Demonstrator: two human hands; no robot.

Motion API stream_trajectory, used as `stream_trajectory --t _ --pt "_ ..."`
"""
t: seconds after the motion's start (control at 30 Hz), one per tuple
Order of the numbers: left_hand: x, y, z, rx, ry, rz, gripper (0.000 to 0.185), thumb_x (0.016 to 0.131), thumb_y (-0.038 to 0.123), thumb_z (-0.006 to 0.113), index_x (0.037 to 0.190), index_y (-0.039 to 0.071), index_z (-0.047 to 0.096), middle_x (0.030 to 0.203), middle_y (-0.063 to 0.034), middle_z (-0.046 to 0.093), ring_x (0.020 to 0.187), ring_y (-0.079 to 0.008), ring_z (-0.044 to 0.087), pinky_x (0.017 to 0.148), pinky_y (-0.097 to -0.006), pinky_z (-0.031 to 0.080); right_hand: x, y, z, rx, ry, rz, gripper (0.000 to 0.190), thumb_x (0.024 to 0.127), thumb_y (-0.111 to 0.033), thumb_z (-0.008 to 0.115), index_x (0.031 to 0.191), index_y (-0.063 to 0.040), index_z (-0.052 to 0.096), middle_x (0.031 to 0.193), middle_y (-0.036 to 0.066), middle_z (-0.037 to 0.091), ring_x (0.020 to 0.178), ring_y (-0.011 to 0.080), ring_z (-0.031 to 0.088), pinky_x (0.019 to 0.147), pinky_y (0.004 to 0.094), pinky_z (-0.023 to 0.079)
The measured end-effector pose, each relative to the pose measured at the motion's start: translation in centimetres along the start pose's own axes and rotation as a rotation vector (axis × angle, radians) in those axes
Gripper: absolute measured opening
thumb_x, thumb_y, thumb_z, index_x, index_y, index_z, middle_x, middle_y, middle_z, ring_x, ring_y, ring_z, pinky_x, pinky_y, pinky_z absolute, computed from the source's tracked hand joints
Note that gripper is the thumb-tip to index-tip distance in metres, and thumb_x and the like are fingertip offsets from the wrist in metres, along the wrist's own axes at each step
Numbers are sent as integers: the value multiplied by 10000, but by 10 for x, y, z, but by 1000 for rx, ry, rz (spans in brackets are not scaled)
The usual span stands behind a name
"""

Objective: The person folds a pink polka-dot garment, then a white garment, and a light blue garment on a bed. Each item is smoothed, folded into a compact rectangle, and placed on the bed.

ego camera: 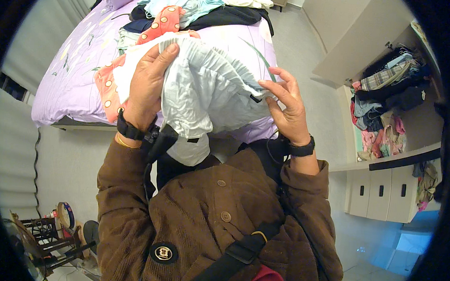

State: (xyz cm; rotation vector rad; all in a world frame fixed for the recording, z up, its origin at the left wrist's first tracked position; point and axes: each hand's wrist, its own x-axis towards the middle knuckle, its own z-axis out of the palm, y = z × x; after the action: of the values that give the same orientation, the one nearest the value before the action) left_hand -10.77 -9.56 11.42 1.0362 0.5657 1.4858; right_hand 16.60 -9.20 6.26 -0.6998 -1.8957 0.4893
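Observation:
A pale, light-blue garment with a gathered elastic waistband [216, 80] hangs between my hands in front of the bed. My left hand [149, 78] grips one end of the waistband, thumb on top. At the waistband's other end, my right hand [287, 105] pinches the edge between thumb and fingers, near a small black tag [255, 99]. The garment's lower folds fall over my lap. Just behind it, a coral garment with pale dots [110, 84] lies on the bed, partly covered by white cloth beside my left hand.
The bed [63, 86] has a purple floral sheet and holds a pile with black clothing [229, 18] and a light-blue garment [189, 5]. An open wardrobe with folded clothes [387, 79] and drawers [379, 194] stands right. Wooden furniture [50, 234] is at lower left.

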Motion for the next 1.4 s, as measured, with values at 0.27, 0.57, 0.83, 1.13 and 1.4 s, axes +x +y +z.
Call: stream_trajectory --t 0.27,0.57,0.83,1.13,1.4 --pt "14 11 -21 135 26 -46 231 934 146 555 1101 -1 615 974 -65 674 837 -117 643 731 -240 521 16 2 -9 -138 -195 -101 382 717 106 524 1022 -91 644 1100 132 548 948 292 583 800 334 479" --pt "29 15 -34 394 58 33 234 915 145 591 1098 3 624 957 -41 667 824 -90 617 728 -212 494 31 21 -18 -501 -278 22 206 725 -122 627 923 -82 588 912 115 608 799 311 611 660 395 496" --pt "57 19 -56 581 134 25 269 903 196 614 1076 -9 637 934 -32 666 790 -81 602 712 -204 472 79 37 -45 -623 107 53 162 737 -118 617 891 -86 578 766 119 632 702 307 623 588 397 481" --pt "80 14 -70 574 159 -44 311 892 197 628 1103 -32 625 971 -60 665 812 -98 609 728 -214 473 98 59 -37 -525 149 126 215 767 -115 602 979 -89 582 806 131 648 728 322 629 665 405 498" --pt "87 24 -69 572 177 -63 304 919 221 592 1109 -16 605 959 -48 663 800 -99 622 701 -217 492 106 40 -44 -324 83 130 288 807 -113 583 1094 -103 589 775 126 646 682 238 629 647 340 495"
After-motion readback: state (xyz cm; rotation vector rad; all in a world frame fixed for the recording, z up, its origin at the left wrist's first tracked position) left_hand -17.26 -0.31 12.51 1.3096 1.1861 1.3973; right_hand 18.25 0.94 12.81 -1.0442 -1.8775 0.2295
